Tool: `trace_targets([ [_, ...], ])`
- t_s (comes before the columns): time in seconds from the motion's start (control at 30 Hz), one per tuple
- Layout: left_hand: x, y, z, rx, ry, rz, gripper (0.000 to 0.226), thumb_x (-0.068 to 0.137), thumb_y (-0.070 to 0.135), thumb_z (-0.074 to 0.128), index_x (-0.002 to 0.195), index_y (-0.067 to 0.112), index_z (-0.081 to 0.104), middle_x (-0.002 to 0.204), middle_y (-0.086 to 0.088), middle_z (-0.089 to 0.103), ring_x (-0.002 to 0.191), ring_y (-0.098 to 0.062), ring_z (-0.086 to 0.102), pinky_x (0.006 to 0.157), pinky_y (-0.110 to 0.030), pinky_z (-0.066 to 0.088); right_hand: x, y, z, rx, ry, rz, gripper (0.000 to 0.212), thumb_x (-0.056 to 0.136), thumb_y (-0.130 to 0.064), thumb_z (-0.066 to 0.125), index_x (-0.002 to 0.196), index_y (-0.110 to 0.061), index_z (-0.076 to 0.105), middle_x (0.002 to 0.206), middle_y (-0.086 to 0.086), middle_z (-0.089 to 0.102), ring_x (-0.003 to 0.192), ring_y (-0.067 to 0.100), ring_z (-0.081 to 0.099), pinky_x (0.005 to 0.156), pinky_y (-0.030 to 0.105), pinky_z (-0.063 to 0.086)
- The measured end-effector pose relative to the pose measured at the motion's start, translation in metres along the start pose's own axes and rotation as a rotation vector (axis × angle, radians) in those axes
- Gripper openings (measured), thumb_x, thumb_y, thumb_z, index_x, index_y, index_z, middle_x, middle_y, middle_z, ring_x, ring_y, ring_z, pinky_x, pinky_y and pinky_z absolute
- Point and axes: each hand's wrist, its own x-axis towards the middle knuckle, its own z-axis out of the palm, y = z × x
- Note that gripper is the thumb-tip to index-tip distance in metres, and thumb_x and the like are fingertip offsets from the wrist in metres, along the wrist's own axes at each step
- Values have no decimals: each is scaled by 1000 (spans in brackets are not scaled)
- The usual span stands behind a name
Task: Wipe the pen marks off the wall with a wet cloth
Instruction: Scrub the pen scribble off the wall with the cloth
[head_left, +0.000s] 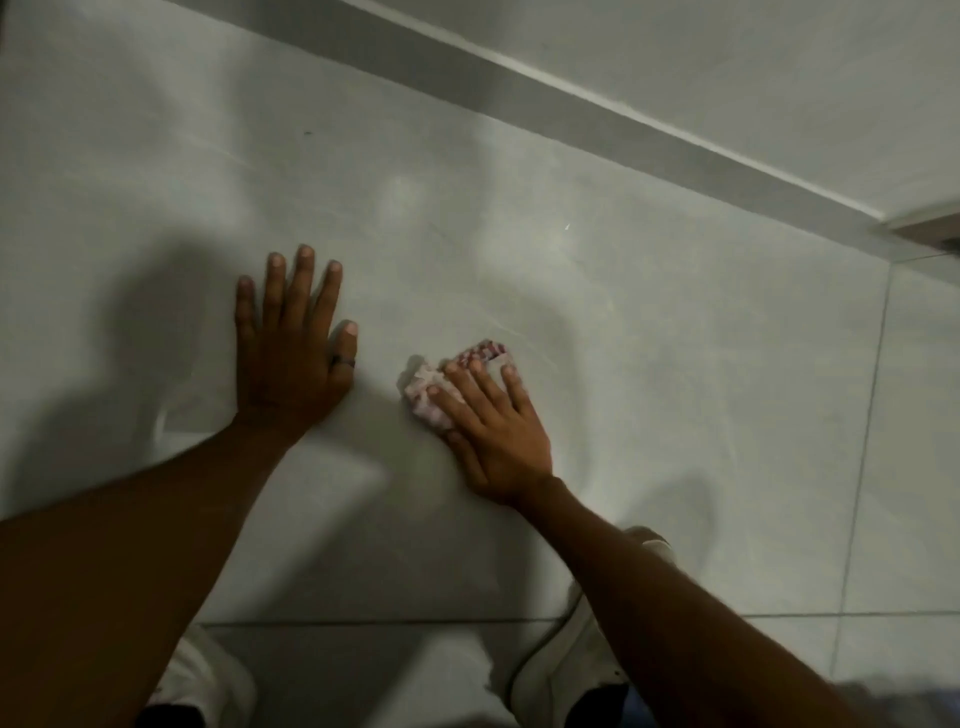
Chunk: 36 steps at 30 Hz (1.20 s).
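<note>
My right hand (496, 423) presses a crumpled cloth (431, 397), whitish-pink with a red-and-white patterned end, flat against the pale grey tiled surface (597, 322). Its fingers lie spread over the cloth, which sticks out to the left and beyond the fingertips. My left hand (291, 353) rests palm-down on the same surface a short way to the left, fingers apart, holding nothing, with a dark ring on the thumb. One small dark mark (307, 133) shows far above the left hand. I cannot make out any pen marks under or beside the cloth.
A darker grey band (597, 111) runs diagonally across the top, with a lighter surface beyond it. Tile seams run down the right side (865, 441) and across the bottom (363, 621). White shoes (561, 654) and pale trouser legs show at the bottom edge.
</note>
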Motion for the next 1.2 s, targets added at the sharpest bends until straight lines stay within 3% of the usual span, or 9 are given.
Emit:
trace_targets([
  [0.2, 0, 2, -1, -17, -3, -1, 70, 107, 42, 40, 172, 18, 30, 180, -16, 23, 166, -43, 21, 134, -64, 11, 1, 79, -23, -29, 80, 301, 58, 107, -38, 35, 161, -18, 44, 171, 9, 40, 162, 31, 30, 129, 63, 23],
  [0.3, 0, 3, -3, -17, -16, -4, 70, 108, 44, 36, 172, 16, 31, 180, -17, 23, 167, -44, 20, 134, -65, 12, 25, 105, -36, -13, 92, 518, 59, 109, -38, 30, 166, -22, 31, 176, 7, 28, 166, 26, 17, 133, 60, 15],
  [0.4, 1, 2, -3, -10, -33, 0, 71, 109, 46, 34, 172, 16, 29, 181, -16, 22, 167, -44, 19, 134, -65, 11, 70, 104, -43, 30, 104, 765, 67, 107, -48, 13, 170, -25, 15, 180, 4, 11, 168, 26, 4, 136, 56, 4],
  [0.47, 0, 1, -4, -14, -34, 3, 71, 109, 47, 36, 173, 16, 28, 181, -16, 21, 167, -44, 18, 134, -66, 11, 100, 101, -46, 42, 113, 827, 72, 104, -52, 5, 171, -26, 9, 181, 4, 6, 168, 26, 1, 136, 56, 1],
  [0.7, 0, 1, -2, 29, -21, 3, 71, 110, 47, 37, 173, 16, 27, 181, -17, 22, 167, -43, 20, 134, -65, 14, 200, 58, -51, -2, 71, 656, 66, 109, -46, 14, 171, -24, 9, 181, 5, 5, 168, 28, -1, 135, 58, -1],
  [0.83, -2, -1, 1, 23, -9, 0, 70, 110, 46, 40, 172, 16, 29, 180, -17, 23, 166, -43, 21, 134, -65, 14, 220, -8, -42, -52, 18, 319, 64, 110, -48, 19, 170, -26, 14, 180, 5, 11, 168, 27, 3, 134, 60, 3],
  [1.0, 1, -3, -2, -5, -14, 6, 70, 103, 41, 45, 167, 10, 41, 178, -18, 29, 165, -44, 26, 133, -65, 16, 148, -66, -11, 21, -24, 140, 65, 110, -46, 24, 170, -23, 16, 180, 6, 11, 168, 28, 2, 135, 56, 0],
  [1.1, 1, 2, -6, -37, -17, -17, 71, 103, 39, 45, 169, 15, 38, 179, -16, 28, 166, -41, 25, 134, -62, 13, 82, -40, -3, 14, 9, 95, 61, 112, -42, 37, 168, -25, 25, 178, 3, 23, 167, 25, 13, 135, 56, 10],
  [1.2, 3, 1, -7, -40, -4, -12, 71, 104, 40, 44, 170, 16, 36, 179, -15, 28, 165, -42, 25, 134, -61, 13, 49, 12, -13, -59, 33, 61, 57, 110, -40, 38, 165, -25, 35, 174, 3, 35, 165, 28, 24, 132, 58, 19],
])
